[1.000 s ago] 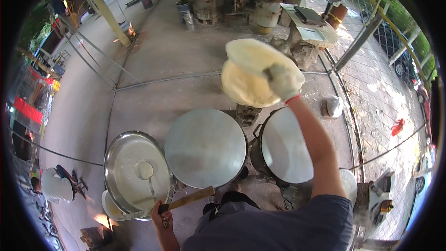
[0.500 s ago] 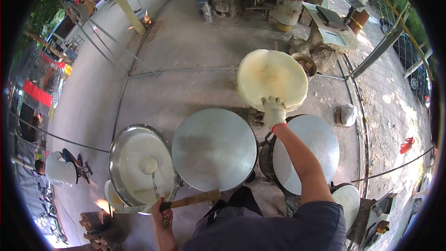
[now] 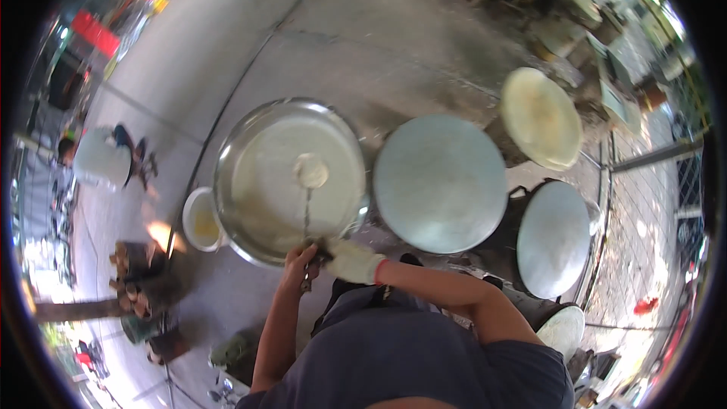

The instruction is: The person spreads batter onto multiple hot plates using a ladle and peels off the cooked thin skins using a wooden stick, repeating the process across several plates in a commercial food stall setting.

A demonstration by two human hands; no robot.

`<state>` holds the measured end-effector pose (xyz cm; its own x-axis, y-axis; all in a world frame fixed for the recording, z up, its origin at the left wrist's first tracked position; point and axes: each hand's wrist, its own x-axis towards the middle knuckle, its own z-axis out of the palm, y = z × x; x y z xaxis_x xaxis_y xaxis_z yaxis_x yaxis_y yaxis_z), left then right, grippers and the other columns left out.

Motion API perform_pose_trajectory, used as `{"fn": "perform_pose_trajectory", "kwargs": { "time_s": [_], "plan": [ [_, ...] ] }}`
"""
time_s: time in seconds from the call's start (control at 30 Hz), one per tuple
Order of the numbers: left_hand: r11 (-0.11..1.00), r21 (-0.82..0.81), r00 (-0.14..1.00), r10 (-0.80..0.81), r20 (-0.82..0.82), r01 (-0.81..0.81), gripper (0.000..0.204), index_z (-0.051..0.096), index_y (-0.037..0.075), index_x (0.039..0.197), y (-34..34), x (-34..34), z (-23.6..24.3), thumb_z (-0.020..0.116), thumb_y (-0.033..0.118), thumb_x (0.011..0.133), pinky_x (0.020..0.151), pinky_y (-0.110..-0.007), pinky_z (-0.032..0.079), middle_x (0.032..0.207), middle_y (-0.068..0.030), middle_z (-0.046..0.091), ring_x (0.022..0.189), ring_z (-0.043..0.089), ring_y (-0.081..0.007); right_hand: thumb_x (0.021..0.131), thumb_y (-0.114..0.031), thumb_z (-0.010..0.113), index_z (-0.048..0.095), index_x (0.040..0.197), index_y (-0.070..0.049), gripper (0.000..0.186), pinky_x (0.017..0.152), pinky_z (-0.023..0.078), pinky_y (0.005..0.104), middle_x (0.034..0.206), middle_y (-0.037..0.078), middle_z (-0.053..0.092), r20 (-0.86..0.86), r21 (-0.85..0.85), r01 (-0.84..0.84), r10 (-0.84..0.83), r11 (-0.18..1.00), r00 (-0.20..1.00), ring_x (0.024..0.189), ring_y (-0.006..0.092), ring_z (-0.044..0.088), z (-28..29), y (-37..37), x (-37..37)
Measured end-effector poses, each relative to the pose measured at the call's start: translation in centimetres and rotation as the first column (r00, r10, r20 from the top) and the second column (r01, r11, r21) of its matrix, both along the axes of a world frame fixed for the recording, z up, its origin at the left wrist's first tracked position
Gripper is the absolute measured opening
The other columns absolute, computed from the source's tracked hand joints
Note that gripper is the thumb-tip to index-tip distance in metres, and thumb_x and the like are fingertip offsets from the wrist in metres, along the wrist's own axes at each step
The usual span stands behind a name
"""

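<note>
Concrete floor (image 3: 379, 45) spread under everything I watched through the remote head view. Before the person sat a wide steel basin (image 3: 295, 110) of creamy white batter (image 3: 261, 174). I saw a ladle (image 3: 310, 172) in it, bowl near the middle, handle running back across the near rim. Around that handle the bare left hand (image 3: 299, 259) was curled closed. Against it came the right hand (image 3: 352, 261) in an off-white glove; I could not tell whether its fingers were spread or pinching. Just left of the basin stood a white bucket (image 3: 191, 212). To its right I made out a round metal griddle (image 3: 441, 183), then a second griddle (image 3: 553, 238), with a stack of pale flatbreads (image 3: 541, 117) beyond.
</note>
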<state>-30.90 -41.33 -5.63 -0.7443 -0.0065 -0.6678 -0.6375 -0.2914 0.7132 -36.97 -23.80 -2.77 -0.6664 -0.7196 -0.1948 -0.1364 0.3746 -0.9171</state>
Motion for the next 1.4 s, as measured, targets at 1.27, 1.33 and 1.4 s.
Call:
{"fn": "perform_pose_trajectory", "kwargs": {
  "time_s": [1.27, 1.33, 1.4],
  "plan": [
    [0.942, 0.293, 0.814, 0.037, -0.579, 0.166, 0.007, 0.046, 0.013, 0.095, -16.2, -9.7, 21.6, 0.05, 0.01, 0.091, 0.033, -0.021, 0.023, 0.058, 0.0053, 0.033, 0.039, 0.027, -0.0031, 0.096, -0.029, 0.046, 0.051, 0.117, -0.008, 0.03, 0.037, 0.026, 0.0211, 0.064, 0.003, 0.048, 0.636, -0.555, 0.532, -0.086, 0.639, 0.767, 0.042, 0.0074, 0.036, 15.9, -12.6, -6.8],
    [0.962, 0.214, 0.79, -0.003, -0.613, 0.169, 0.008, 0.045, 0.012, 0.096, -15.7, -8.9, 22.8, 0.051, 0.01, 0.091, 0.033, -0.021, 0.023, 0.058, 0.0047, 0.033, 0.039, 0.028, -0.0037, 0.096, -0.028, 0.046, 0.05, 0.116, -0.007, 0.03, 0.036, 0.026, 0.0215, 0.064, 0.003, 0.049, 0.597, -0.646, 0.504, -0.033, 0.573, 0.802, 0.041, 0.0075, 0.035, 16.8, -10.8, -5.8],
    [0.978, 0.129, 0.767, -0.043, -0.64, 0.162, 0.009, 0.044, 0.012, 0.096, -15.4, -7.7, 23.2, 0.051, 0.011, 0.091, 0.034, -0.022, 0.024, 0.057, 0.0042, 0.033, 0.039, 0.03, -0.0043, 0.096, -0.027, 0.047, 0.05, 0.105, -0.008, 0.022, 0.034, 0.027, 0.0231, 0.062, 0.004, 0.049, 0.617, -0.588, 0.55, -0.111, 0.593, 0.779, 0.039, 0.009, 0.036, 16.7, -9.6, -4.4]
  ]
}}
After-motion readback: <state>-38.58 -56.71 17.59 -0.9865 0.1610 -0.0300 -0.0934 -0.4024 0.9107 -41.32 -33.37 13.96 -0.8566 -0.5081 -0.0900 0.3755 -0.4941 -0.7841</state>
